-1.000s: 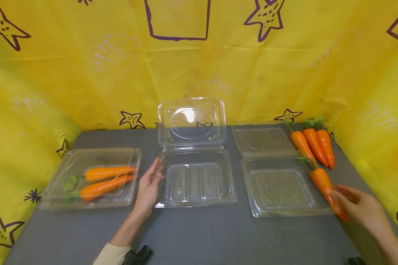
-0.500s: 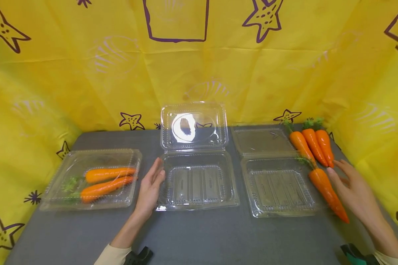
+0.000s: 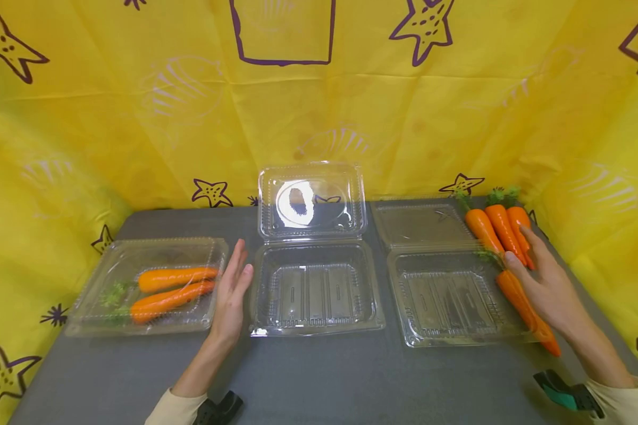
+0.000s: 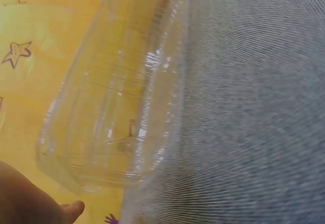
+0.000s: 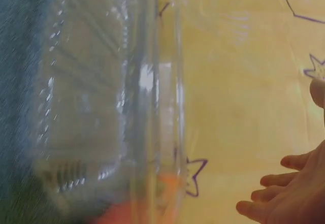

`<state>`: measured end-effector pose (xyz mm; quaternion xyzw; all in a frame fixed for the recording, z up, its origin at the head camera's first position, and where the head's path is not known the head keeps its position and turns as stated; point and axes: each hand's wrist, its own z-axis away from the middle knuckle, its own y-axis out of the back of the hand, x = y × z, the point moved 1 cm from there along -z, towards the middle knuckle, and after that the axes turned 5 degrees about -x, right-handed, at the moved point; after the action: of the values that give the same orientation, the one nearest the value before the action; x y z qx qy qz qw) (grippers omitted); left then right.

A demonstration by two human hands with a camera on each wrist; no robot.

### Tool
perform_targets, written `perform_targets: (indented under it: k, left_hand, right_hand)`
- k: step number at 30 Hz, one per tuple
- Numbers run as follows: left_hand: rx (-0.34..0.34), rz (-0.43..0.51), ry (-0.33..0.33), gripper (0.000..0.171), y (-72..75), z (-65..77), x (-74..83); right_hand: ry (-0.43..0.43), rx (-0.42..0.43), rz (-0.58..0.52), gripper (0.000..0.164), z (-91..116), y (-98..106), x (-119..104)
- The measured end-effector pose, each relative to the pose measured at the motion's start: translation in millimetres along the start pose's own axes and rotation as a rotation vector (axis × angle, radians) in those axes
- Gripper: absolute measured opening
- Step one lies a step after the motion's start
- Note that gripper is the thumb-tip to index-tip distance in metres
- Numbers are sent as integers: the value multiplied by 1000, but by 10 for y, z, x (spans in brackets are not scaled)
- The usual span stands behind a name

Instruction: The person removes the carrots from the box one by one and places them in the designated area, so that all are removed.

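Observation:
My left hand (image 3: 230, 301) stands on edge with straight fingers between the lidded clear container (image 3: 85, 316) on the left and the open middle clear container (image 3: 321, 327). Two carrots (image 3: 165, 302) lie inside the lidded one. On the right, my right hand (image 3: 547, 289) reaches over the carrots, its fingers spread in the right wrist view. Its fingertips overlap the rightmost of several back carrots (image 3: 517, 218) in the head view. A nearer carrot (image 3: 516, 290) lies along the side of the open right container (image 3: 412, 341), partly behind this hand.
The middle container's lid (image 3: 345, 224) stands raised at the back; the right container's lid (image 3: 420, 227) lies folded back. All rest on a grey table (image 3: 345, 383). A yellow patterned cloth (image 3: 308, 112) hangs behind and at both sides.
My right hand has moved from the near carrot's tip up toward the back carrots. My left hand has drawn left, off the middle container's side. That container shifted slightly right earlier.

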<state>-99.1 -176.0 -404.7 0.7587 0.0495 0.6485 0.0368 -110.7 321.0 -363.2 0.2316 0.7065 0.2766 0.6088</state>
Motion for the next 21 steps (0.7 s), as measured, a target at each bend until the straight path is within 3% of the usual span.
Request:
perform_targets:
  k: [6, 11, 21]
  left_hand:
    - [-73, 11, -89, 58, 18, 5, 129]
    - [-142, 67, -211, 57, 76, 23, 223]
    - [-238, 83, -345, 58, 233, 30, 417]
  right_hand:
    - [-28, -6, -13, 74, -75, -119, -191]
    - [-18, -5, -26, 78, -137, -221, -380]
    - [93, -28, -106, 77, -259, -482, -799]
